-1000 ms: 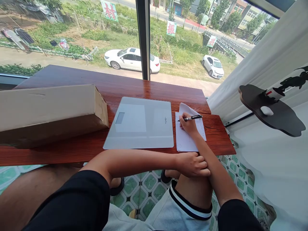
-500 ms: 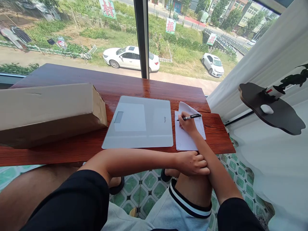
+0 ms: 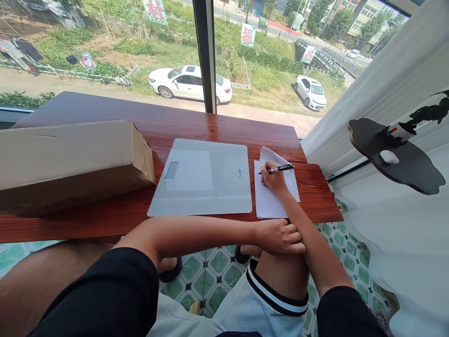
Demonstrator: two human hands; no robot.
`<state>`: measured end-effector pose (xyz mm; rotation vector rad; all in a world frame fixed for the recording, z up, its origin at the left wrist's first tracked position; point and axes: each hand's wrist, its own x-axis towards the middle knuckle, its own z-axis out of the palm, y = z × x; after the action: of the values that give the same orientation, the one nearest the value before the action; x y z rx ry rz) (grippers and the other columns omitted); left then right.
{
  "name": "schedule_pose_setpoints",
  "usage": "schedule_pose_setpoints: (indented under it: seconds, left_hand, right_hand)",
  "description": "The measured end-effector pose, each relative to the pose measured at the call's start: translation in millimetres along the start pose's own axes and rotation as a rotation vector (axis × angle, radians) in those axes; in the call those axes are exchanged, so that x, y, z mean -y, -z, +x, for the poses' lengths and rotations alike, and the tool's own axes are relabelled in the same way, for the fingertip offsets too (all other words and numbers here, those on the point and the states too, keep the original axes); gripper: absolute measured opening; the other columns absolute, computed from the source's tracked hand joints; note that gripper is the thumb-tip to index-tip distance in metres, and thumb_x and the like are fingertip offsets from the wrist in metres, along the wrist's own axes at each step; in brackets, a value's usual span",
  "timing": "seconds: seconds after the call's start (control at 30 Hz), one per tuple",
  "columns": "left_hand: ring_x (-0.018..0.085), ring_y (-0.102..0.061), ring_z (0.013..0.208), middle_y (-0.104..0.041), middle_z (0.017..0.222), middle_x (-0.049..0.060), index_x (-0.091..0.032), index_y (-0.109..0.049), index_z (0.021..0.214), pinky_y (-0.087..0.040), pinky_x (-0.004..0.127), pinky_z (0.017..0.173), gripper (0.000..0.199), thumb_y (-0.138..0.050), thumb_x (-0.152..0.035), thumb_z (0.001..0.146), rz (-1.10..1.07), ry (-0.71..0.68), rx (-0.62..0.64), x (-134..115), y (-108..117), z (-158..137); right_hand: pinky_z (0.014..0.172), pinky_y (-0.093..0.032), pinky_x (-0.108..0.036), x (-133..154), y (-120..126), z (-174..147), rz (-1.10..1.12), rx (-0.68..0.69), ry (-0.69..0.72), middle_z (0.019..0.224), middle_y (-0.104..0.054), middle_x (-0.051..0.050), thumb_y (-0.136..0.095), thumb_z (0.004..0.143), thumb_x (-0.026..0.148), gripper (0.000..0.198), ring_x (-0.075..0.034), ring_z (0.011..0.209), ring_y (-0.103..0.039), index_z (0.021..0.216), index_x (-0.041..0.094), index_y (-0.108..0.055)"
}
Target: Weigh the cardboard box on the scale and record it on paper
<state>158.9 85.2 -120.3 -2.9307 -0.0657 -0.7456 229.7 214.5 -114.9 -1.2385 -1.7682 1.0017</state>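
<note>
While the view has drifted only slightly since 1 second ago, the right hand (image 3: pixel 274 180) stays clamped on a black pen (image 3: pixel 279 169), its tip on white paper (image 3: pixel 268 201) lying at the right end of the wooden surface (image 3: pixel 224 128). The left hand (image 3: pixel 280 236), fingers loosely curled, still rests on the right forearm. A flat grey scale (image 3: pixel 203 178) and cardboard box (image 3: pixel 70 159) keep their places.

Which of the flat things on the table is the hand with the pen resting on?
The white paper at the table's right end, under the right hand, not the grey scale beside it.
</note>
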Motion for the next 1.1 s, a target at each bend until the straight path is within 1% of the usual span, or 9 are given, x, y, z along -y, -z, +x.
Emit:
schedule_pose_setpoints:
  seconds: [0.1,0.33,0.53,0.73,0.83,0.97,1.1]
  left_hand:
    - [0.015,-0.051,0.071,-0.056,0.082,0.004,-0.018,-0.055,0.103,-0.024,0.030,0.053,0.017,-0.041,-0.016,0.094,0.001,0.000,-0.021,-0.1,-0.3,-0.1]
    - [0.015,-0.051,0.071,-0.057,0.083,0.005,-0.018,-0.055,0.103,-0.024,0.030,0.052,0.017,-0.041,-0.016,0.094,-0.003,-0.002,0.007,0.0,-0.5,0.0]
    - [0.015,-0.049,0.069,-0.055,0.080,0.005,-0.017,-0.055,0.100,-0.022,0.030,0.052,0.015,-0.042,-0.014,0.092,0.003,-0.012,-0.035,0.4,-0.6,0.3]
    - [0.015,-0.049,0.069,-0.055,0.080,0.005,-0.017,-0.055,0.099,-0.022,0.030,0.052,0.015,-0.041,-0.014,0.093,0.000,-0.004,-0.018,0.6,0.9,0.9]
    - [0.015,-0.049,0.068,-0.055,0.079,0.004,-0.017,-0.054,0.098,-0.021,0.030,0.052,0.013,-0.043,-0.013,0.092,0.012,-0.009,-0.051,0.6,1.4,0.8]
    - [0.015,-0.049,0.067,-0.054,0.077,0.003,-0.017,-0.054,0.096,-0.021,0.031,0.052,0.011,-0.044,-0.013,0.090,0.031,-0.009,-0.122,0.5,0.3,0.5]
    - [0.016,-0.048,0.068,-0.054,0.079,0.004,-0.017,-0.054,0.098,-0.021,0.031,0.052,0.010,-0.047,-0.015,0.091,0.032,-0.018,-0.075,0.2,-0.7,0.1]
  right_hand:
    - [0.041,-0.041,-0.022,0.6,0.0,-0.2,-0.013,0.005,0.004,0.049,-0.051,0.005,-0.051,0.092,0.039,0.031,-0.011,0.038,-0.049,0.070,0.022,-0.036]
    - [0.039,-0.039,-0.022,0.4,-0.8,0.3,-0.005,-0.003,-0.001,0.048,-0.051,0.005,-0.051,0.092,0.036,0.030,-0.011,0.038,-0.049,0.069,0.022,-0.036]
    - [0.039,-0.040,-0.022,0.3,0.4,0.5,-0.003,0.009,-0.008,0.049,-0.051,0.004,-0.050,0.092,0.037,0.031,-0.011,0.038,-0.049,0.069,0.022,-0.036]
    - [0.040,-0.040,-0.021,-0.1,0.7,0.2,-0.019,-0.001,-0.008,0.048,-0.051,0.004,-0.050,0.091,0.034,0.030,-0.011,0.038,-0.050,0.067,0.021,-0.037]
    - [0.039,-0.039,-0.021,-1.2,0.1,-0.1,-0.011,-0.011,-0.020,0.048,-0.051,0.005,-0.050,0.092,0.036,0.030,-0.011,0.038,-0.050,0.068,0.022,-0.037]
    - [0.043,-0.040,-0.024,-3.5,-1.2,0.2,-0.035,-0.021,0.023,0.048,-0.049,0.005,-0.050,0.091,0.036,0.030,-0.013,0.038,-0.050,0.068,0.022,-0.037]
    - [0.048,-0.042,-0.024,-3.9,-1.8,0.4,-0.060,-0.019,0.061,0.048,-0.049,0.005,-0.050,0.091,0.033,0.030,-0.013,0.039,-0.051,0.067,0.022,-0.036]
